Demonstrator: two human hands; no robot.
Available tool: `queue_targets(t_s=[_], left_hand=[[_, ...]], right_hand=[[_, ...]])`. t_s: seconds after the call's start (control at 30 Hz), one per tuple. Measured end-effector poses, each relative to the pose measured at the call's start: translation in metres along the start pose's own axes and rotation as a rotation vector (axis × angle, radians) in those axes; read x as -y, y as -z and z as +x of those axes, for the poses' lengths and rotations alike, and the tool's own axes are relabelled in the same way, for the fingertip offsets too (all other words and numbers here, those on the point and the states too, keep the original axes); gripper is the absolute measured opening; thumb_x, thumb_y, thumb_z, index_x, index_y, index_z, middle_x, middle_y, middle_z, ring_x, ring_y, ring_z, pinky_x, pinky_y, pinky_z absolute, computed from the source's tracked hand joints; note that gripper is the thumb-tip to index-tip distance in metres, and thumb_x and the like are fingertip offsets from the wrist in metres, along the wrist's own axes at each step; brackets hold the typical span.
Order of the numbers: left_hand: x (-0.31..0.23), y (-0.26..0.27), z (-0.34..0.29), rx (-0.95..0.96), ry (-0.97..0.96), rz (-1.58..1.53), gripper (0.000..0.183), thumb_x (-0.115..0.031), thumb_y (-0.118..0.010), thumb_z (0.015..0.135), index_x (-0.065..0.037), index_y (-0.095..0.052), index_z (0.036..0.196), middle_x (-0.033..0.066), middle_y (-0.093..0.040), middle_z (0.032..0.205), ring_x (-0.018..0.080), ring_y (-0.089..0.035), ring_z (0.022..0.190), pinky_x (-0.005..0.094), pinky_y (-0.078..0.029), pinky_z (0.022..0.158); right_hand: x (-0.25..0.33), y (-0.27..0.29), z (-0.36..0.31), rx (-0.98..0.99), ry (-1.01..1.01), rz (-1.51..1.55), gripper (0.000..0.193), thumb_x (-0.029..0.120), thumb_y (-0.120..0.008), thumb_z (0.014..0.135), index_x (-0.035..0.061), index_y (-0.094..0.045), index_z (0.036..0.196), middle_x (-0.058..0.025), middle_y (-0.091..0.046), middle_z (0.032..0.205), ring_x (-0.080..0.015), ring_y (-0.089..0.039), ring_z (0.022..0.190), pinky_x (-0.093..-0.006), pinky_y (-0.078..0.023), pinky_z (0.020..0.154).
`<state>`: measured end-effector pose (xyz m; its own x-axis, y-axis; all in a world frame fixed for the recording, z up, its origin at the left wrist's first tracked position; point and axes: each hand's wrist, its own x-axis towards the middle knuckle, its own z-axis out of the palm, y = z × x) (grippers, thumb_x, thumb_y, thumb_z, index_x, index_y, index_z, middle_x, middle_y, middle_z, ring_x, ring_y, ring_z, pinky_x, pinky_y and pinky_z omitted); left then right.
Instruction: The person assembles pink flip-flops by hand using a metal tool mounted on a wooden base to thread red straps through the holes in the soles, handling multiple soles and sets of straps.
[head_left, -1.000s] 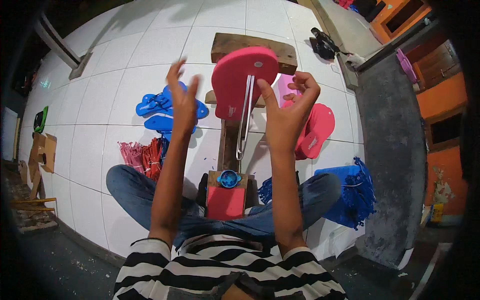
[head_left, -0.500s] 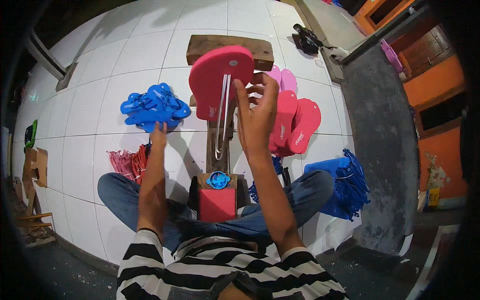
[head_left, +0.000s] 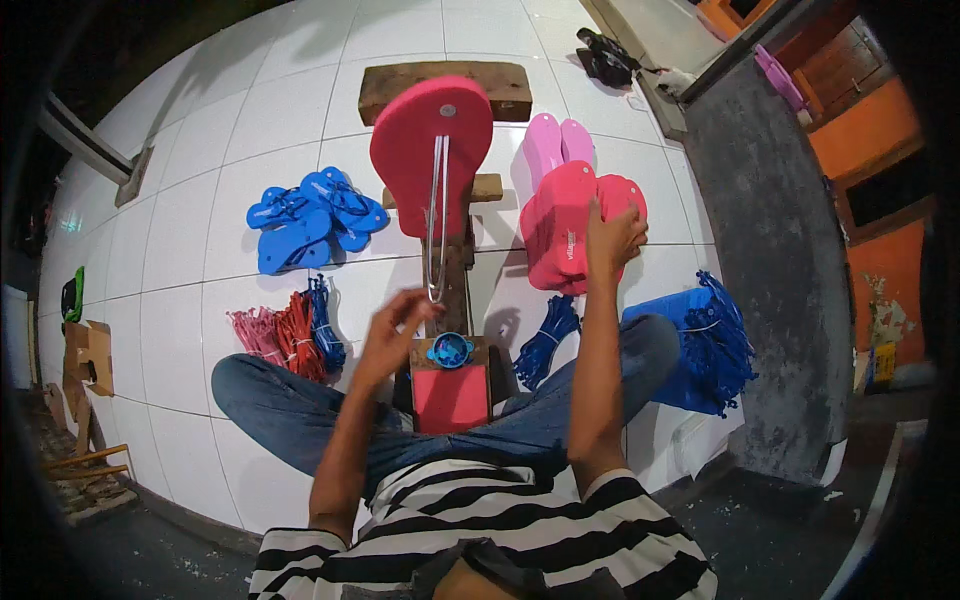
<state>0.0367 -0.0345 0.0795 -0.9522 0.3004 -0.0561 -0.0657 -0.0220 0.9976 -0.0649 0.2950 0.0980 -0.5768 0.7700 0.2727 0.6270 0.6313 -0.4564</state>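
Note:
A red-pink flip-flop sole (head_left: 410, 150) stands tilted up on a wooden stand (head_left: 458, 275), toe end away from me. A long, thin metal loop (head_left: 437, 215) reaches from the sole's middle toward me. My left hand (head_left: 388, 335) is by the loop's near end with fingers apart; whether it touches the metal is unclear. To the right, my right hand (head_left: 615, 240) grips the rightmost red-pink sole (head_left: 622, 192) of a pile, thumb on top and fingers curled at its far edge. Its palm hides part of that sole. More red-pink soles (head_left: 560, 215) lie beside it.
Blue flip-flops (head_left: 310, 220) are heaped at left, above bundles of pink, red and blue straps (head_left: 290, 335). A small blue bowl (head_left: 450, 348) sits near me. Pink soles (head_left: 545, 145), a blue strap bundle (head_left: 550, 335) and a blue bundle (head_left: 690, 350) are on the right.
My left hand has left the blue flip-flops and come to the near end of the metal loop. My right hand has moved from the mounted sole to the red-pink pile.

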Motion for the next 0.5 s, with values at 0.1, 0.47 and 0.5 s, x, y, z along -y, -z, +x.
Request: queue_targets(t_s=[0.1, 0.47, 0.5], left_hand=[[-0.004, -0.037, -0.017, 0.063, 0.113, -0.018, 0.024, -0.015, -0.053, 0.097, -0.001, -0.059, 0.115, 0.0073, -0.067, 0.099, 0.0139, -0.062, 0.095, 0.029, -0.048, 0.087], [-0.033, -0.067, -0.013, -0.015, 0.05, -0.07, 0.037, -0.019, -0.06, 0.093, -0.002, -0.054, 0.125, 0.0052, -0.064, 0.098, 0.0084, -0.056, 0.081, 0.0225, -0.046, 0.072], [-0.053, -0.065, -0.011, -0.032, 0.004, 0.008, 0.04, -0.018, -0.063, 0.091, -0.003, -0.052, 0.127, 0.0053, -0.064, 0.099, 0.0081, -0.055, 0.081, 0.0219, -0.046, 0.07]], right_hand=[[-0.037, -0.023, 0.013, 0.147, -0.146, -0.225, 0.087, 0.045, -0.072, 0.075, -0.0022, -0.034, 0.138, -0.0271, -0.038, 0.134, -0.0432, -0.04, 0.122, -0.054, -0.035, 0.097], [-0.014, 0.062, -0.067, 0.1, 0.014, 0.678, 0.109, 0.014, -0.077, 0.065, 0.0024, -0.008, 0.149, -0.0219, -0.038, 0.137, -0.036, -0.041, 0.123, -0.0541, -0.034, 0.099], [-0.005, 0.08, -0.101, 0.194, 0.026, 0.898, 0.112, 0.009, -0.078, 0.064, 0.0029, -0.006, 0.149, -0.0204, -0.037, 0.137, -0.0334, -0.041, 0.123, -0.0521, -0.034, 0.099]])
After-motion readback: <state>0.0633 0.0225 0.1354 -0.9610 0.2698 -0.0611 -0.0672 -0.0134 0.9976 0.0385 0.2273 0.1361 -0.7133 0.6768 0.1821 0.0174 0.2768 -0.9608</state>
